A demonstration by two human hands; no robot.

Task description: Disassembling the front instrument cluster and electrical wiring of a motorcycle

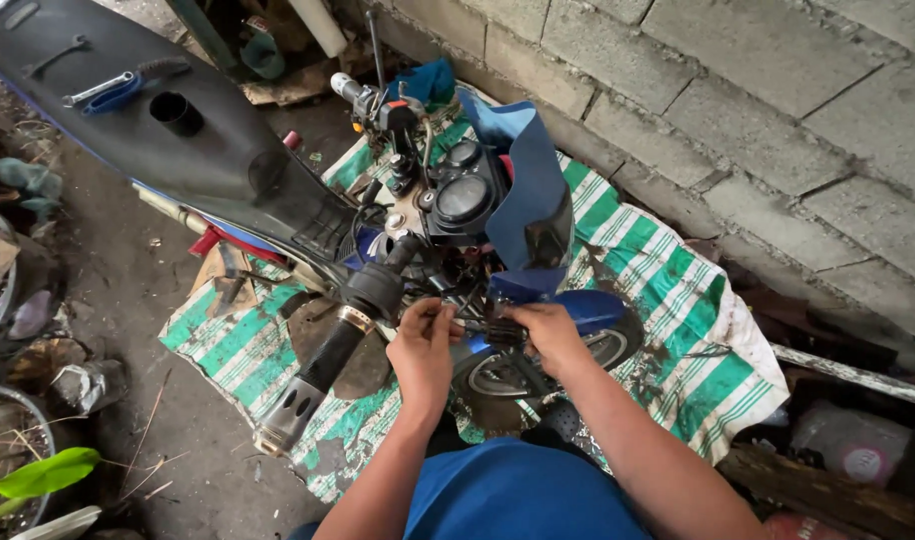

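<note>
Up close, both hands work at the front fork area of a motorcycle (pixel 308 190).
Left hand (pixel 423 345) and right hand (pixel 550 335) meet below the gauges (pixel 463 198), fingers pinched around small dark parts too hidden to identify, just above the front wheel (pixel 498 375). Underneath lies a green striped tarp (pixel 678 300); a wrench (pixel 100 90) rests on the seat.
</note>
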